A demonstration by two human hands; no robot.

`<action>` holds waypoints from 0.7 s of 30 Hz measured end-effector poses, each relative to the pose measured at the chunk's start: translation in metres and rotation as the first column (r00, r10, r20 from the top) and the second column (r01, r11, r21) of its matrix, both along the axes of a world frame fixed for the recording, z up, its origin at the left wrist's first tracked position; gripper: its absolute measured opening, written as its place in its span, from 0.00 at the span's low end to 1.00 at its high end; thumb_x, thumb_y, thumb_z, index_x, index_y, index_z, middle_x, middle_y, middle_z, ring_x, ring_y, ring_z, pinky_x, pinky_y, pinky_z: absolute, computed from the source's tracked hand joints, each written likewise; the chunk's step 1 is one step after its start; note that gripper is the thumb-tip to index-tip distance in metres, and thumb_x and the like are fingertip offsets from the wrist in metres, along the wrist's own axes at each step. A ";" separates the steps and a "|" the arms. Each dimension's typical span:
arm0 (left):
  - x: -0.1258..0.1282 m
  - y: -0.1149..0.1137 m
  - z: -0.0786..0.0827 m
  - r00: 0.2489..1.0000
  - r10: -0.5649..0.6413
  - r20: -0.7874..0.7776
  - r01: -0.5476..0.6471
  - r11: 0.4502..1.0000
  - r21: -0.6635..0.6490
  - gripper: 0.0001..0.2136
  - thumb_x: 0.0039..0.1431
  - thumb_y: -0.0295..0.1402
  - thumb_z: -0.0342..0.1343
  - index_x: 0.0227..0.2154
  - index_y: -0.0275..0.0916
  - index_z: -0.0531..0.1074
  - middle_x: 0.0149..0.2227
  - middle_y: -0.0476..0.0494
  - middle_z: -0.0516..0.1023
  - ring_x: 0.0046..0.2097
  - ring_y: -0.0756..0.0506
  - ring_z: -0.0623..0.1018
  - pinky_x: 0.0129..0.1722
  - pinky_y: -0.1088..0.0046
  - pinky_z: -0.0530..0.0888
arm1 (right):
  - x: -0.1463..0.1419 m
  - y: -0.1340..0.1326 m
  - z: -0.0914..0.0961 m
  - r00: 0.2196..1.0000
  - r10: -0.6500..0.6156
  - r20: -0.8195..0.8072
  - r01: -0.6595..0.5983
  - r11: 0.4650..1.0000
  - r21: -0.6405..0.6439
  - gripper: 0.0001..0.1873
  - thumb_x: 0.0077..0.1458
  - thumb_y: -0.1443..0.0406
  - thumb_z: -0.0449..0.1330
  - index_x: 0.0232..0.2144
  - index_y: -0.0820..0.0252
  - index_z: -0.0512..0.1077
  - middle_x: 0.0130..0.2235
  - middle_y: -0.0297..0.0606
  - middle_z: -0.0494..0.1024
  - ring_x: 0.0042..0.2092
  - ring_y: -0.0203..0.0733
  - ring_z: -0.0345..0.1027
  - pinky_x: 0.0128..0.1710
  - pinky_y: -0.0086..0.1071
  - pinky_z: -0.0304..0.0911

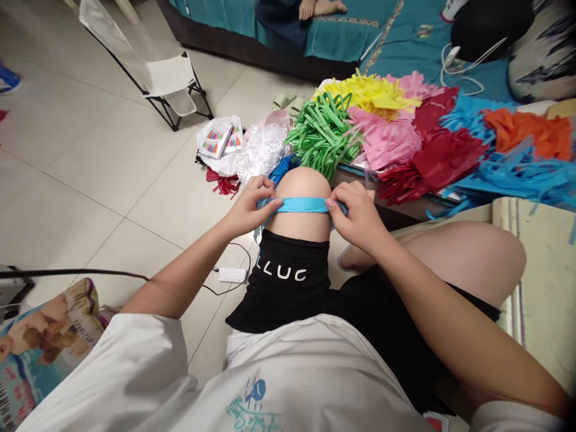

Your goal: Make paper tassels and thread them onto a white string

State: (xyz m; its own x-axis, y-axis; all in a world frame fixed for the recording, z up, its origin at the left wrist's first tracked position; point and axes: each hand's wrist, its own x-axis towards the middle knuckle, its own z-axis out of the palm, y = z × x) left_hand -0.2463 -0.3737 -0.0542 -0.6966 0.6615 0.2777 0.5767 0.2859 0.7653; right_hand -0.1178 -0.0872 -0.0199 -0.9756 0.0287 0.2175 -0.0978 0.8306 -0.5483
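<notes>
A light blue strip lies stretched across my bare thigh just behind the knee. At its left end, the thumb and fingers of my left hand pinch it. My right hand pinches the opposite end. Blue material hangs partly out of sight down both sides of the leg. Beyond the knee lie a green fringed bundle, a pink one and a dark red one.
More fringed bundles, yellow, orange and blue, are heaped at the right. White shiny fringe and printed packets sit left of them. A folding chair stands on the tiles. Another person's foot rests on the teal couch.
</notes>
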 end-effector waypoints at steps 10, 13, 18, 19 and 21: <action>0.021 0.004 0.007 0.875 0.138 -0.464 -0.179 0.983 -0.047 0.04 0.77 0.40 0.63 0.47 0.48 0.81 0.57 0.36 0.82 0.72 0.28 0.74 0.70 0.38 0.65 | 0.001 0.007 0.007 0.989 -0.138 0.045 0.123 0.963 0.239 0.09 0.70 0.61 0.59 0.43 0.59 0.77 0.49 0.55 0.83 0.58 0.68 0.71 0.55 0.54 0.56; 0.031 0.006 0.009 0.854 0.029 -0.519 -0.082 0.993 -0.080 0.09 0.79 0.33 0.58 0.45 0.51 0.83 0.55 0.40 0.88 0.74 0.29 0.75 0.69 0.37 0.62 | 0.012 -0.001 0.017 0.986 -0.124 -0.107 0.152 0.940 0.306 0.18 0.71 0.64 0.58 0.58 0.61 0.80 0.62 0.61 0.82 0.66 0.74 0.70 0.61 0.61 0.58; 0.033 -0.005 0.007 0.867 -0.056 -0.495 0.012 0.996 -0.092 0.09 0.77 0.36 0.60 0.51 0.54 0.85 0.56 0.42 0.92 0.76 0.27 0.77 0.69 0.32 0.61 | 0.038 -0.037 0.013 0.960 0.263 -0.098 -0.212 0.909 0.360 0.34 0.79 0.63 0.53 0.83 0.56 0.67 0.80 0.57 0.72 0.79 0.72 0.66 0.76 0.73 0.48; 0.031 -0.010 0.004 0.871 -0.062 -0.487 0.012 0.995 -0.104 0.09 0.76 0.37 0.61 0.51 0.55 0.86 0.57 0.42 0.92 0.76 0.26 0.77 0.70 0.30 0.61 | 0.041 -0.041 0.009 0.954 0.288 -0.076 -0.243 0.900 0.362 0.36 0.81 0.62 0.52 0.85 0.57 0.64 0.82 0.57 0.69 0.81 0.71 0.64 0.78 0.76 0.45; 0.028 -0.020 -0.004 0.876 -0.048 -0.480 -0.005 0.994 -0.108 0.10 0.73 0.39 0.63 0.51 0.55 0.86 0.58 0.42 0.92 0.77 0.24 0.77 0.71 0.28 0.61 | 0.045 -0.044 0.000 0.957 0.286 -0.052 -0.249 0.899 0.359 0.37 0.83 0.60 0.51 0.87 0.59 0.60 0.84 0.59 0.64 0.83 0.71 0.62 0.81 0.81 0.39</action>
